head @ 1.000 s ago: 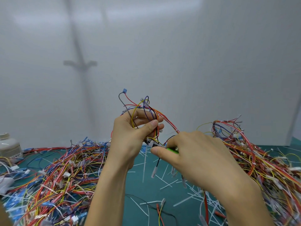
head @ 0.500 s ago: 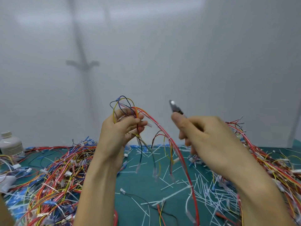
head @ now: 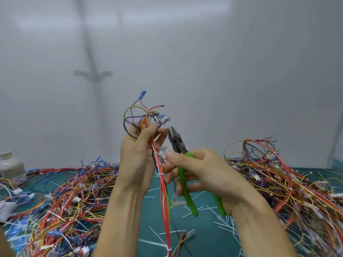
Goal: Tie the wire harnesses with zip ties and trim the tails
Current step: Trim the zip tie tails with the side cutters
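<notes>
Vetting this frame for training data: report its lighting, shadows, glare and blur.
Head view: soft, even light; faint cross-shaped shadow on the white wall; pale glare bands along the top; left hand, its wire harness, right hand and green cutters reasonably sharp; wire piles smear and stretch toward the lower corners.

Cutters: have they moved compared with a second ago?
Yes. The green-handled cutters in the right hand have swung up: their nose now points above the table's back edge, where earlier it sat level with it.
</notes>
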`<state>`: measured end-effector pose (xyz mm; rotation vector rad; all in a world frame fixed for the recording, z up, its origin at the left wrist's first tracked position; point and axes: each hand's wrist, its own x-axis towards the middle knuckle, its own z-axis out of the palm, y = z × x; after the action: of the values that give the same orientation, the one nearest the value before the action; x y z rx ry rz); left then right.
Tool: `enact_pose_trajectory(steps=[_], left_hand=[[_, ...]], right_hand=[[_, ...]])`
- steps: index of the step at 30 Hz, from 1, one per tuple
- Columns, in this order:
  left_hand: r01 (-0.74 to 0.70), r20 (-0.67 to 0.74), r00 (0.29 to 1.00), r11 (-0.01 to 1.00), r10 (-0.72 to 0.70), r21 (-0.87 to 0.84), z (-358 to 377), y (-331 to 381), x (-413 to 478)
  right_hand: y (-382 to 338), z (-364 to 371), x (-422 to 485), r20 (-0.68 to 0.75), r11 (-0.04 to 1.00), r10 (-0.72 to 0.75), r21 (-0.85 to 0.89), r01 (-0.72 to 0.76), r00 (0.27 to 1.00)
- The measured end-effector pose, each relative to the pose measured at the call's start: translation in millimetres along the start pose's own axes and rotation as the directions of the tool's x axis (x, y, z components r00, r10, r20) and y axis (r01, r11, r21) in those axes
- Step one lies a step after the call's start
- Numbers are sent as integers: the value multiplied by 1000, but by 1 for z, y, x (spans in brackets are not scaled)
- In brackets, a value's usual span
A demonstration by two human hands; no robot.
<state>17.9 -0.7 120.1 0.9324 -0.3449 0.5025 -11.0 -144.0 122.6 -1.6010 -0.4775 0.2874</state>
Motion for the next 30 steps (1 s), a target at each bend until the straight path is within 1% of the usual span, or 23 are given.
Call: enact_pose_trajectory(steps=[3,6,8,11,12,14,18,21,24,26,28,30], left_hand=[[-44,-5,999,999,45,28,2,0,-1],[-99,43,994,993,97,57,-2,2,0],[-153,79,987,976,142,155,-8,5,0],[-240,125,970,888,207,391,-14,8,0],[-252,151,967,867,206,430,-15,8,-1],[-246,192,965,860,176,447,-13,9,-3],[-203,215,970,851,109,484,-14,14,-3],[-197,246,966,842,80,502,-17,17,-3],[-179,218,973,830,71,528,-16,19,-4],[-160,191,979,848,71,505,-14,18,-4],[-142,149,986,857,78,494,-13,17,-4],[-135,102,990,864,97,486,-13,16,-2]], right_hand=[[0,6,1,26,998,-26,66,24,999],[0,8,2,-27,988,-19,152,23,999],[0,8,3,-80,982,-8,185,23,997],[0,7,3,-107,982,-10,185,30,994],[0,8,3,-109,985,-16,171,34,994],[0,9,3,-122,989,-29,138,46,992],[0,11,3,-171,992,-86,79,101,981],[0,9,3,-222,991,-134,-9,135,966],[0,8,2,-265,982,-166,-132,135,950],[-2,5,1,-271,973,-183,-189,134,945],[-4,0,-2,-238,966,-158,-236,101,958],[-4,-5,-5,-194,935,-122,-353,47,973]])
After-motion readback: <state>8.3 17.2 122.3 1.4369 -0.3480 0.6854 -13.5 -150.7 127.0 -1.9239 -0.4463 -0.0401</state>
